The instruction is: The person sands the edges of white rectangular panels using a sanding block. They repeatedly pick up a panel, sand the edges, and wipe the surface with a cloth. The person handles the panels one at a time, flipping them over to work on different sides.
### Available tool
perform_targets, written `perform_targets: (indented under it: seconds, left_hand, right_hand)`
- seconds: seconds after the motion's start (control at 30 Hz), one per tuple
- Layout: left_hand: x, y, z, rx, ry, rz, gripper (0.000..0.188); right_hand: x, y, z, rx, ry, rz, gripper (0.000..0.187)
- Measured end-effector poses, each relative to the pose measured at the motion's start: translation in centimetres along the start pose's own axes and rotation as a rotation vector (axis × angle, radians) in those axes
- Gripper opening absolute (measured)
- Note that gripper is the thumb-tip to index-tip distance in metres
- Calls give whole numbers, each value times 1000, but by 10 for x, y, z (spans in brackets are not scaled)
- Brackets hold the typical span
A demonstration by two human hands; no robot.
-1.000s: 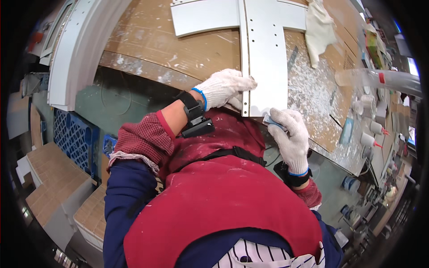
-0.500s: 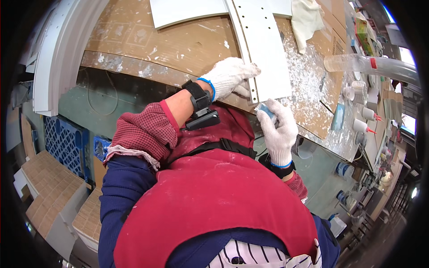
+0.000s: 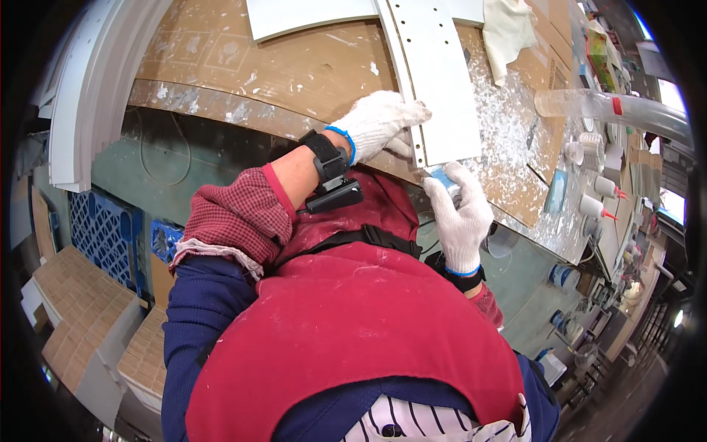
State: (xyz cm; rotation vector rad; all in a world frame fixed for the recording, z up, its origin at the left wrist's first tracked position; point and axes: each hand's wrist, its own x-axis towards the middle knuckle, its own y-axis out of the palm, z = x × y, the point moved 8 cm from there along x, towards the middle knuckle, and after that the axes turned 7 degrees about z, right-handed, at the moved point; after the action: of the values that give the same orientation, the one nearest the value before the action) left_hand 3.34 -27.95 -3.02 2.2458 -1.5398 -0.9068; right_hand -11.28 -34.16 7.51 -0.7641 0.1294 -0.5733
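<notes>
A long white board [image 3: 446,96] with a row of small dark holes lies on the workbench, its near end at the bench edge. My left hand [image 3: 379,122], in a white knitted glove, is closed on the board's left edge near that end. Its thumb and finger lie along the edge, while the other fingers are partly hidden. Against the board's near end is my right hand [image 3: 465,214], also gloved. It pinches a small blue block [image 3: 442,177] between thumb and fingers, and the glove covers part of the block.
Cardboard [image 3: 309,74] smeared with white covers the bench. A pale cloth [image 3: 508,33] lies at the far right, near a clear plastic tube [image 3: 611,107]. Red-tipped white bottles [image 3: 593,208] and a light-blue pad [image 3: 557,191] sit to the right. White mouldings [image 3: 99,96] stand at the left.
My right hand and the blue block have shifted very slightly at the board's near end. The left hand keeps its hold, and the board has hardly moved.
</notes>
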Motion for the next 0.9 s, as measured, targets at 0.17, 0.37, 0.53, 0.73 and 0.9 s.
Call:
perform_targets:
  seconds: [0.17,0.37,0.53,0.73,0.9]
  left_hand:
    - [1,2,-9,240,150,49,38]
    - [1,-1,-2,132,116,53,40]
    - [-3,0,-4,91,24,-8,42]
    - [-5,6,-11,110,110,53,38]
    - [-4,3,-11,277,57,17,31]
  right_hand:
    - [-1,5,-2,19,-5,-20,30]
    - [4,14,-6,14,-10,10,25]
    - [4,12,-3,-15,4,47,22]
    - [8,16,7,-76,-40,89,21]
    - [3,13,-5,-30,-17,46,20]
